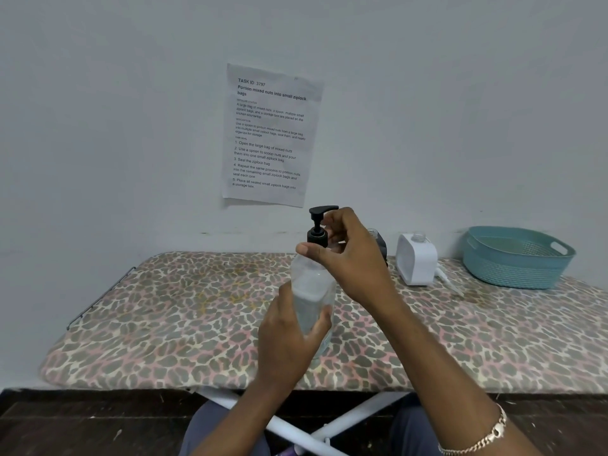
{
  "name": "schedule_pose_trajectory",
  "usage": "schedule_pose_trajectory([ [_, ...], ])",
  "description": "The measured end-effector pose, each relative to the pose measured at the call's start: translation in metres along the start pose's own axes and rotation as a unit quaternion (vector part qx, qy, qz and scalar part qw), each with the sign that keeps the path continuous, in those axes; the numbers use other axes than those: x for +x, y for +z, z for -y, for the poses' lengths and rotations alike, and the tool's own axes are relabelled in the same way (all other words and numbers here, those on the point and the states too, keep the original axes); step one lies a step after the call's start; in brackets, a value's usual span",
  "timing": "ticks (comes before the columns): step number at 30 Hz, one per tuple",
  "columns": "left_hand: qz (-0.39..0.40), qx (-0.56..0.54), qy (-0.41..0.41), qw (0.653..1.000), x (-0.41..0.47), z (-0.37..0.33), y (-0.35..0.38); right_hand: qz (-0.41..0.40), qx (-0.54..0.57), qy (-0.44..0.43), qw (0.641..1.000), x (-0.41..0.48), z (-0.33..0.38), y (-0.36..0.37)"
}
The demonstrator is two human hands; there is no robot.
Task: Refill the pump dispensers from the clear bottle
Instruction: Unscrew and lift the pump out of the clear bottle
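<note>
Head view is showing us holding a clear pump dispenser (312, 291) upright above the middle of the leopard-print board (171, 317). Our left hand (289, 337) is wrapping around its lower body, clenched on it. Our right hand (348, 258) is gripping the black pump collar (317, 236) at the neck, thumb in front, fingers behind the nozzle head (324, 210). Farther right, a white dispenser (416, 263) with an open neck is standing near the wall, its white pump part (442, 274) lying just beside it. A teal basket (516, 258) is sitting at the far right. Partly hidden behind our right hand, a dark container (381, 245) is showing; we cannot tell what it is.
</note>
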State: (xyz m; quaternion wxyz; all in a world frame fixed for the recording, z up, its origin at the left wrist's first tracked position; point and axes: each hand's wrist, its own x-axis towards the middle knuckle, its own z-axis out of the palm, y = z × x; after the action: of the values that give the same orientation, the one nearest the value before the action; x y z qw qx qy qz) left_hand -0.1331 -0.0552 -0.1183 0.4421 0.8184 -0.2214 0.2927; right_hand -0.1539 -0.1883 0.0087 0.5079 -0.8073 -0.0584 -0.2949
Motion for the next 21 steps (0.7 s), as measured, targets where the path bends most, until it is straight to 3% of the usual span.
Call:
schedule_pose_trajectory([
  [3,0.001,-0.004,-0.003,1.0,0.0,0.0,-0.001,0.006,0.014,0.0,1.0,0.002,-0.003,-0.002],
  [8,0.003,0.0,-0.002,1.0,0.0,-0.001,-0.002,0.087,0.084,-0.007,0.993,-0.001,-0.001,-0.008],
  [13,0.008,0.001,-0.008,1.0,0.0,0.0,-0.001,0.032,-0.019,0.007,0.999,-0.001,-0.001,-0.006],
  [21,0.01,-0.015,-0.03,0.999,0.001,-0.006,0.0,0.042,-0.014,-0.001,0.999,0.003,0.001,-0.011],
])
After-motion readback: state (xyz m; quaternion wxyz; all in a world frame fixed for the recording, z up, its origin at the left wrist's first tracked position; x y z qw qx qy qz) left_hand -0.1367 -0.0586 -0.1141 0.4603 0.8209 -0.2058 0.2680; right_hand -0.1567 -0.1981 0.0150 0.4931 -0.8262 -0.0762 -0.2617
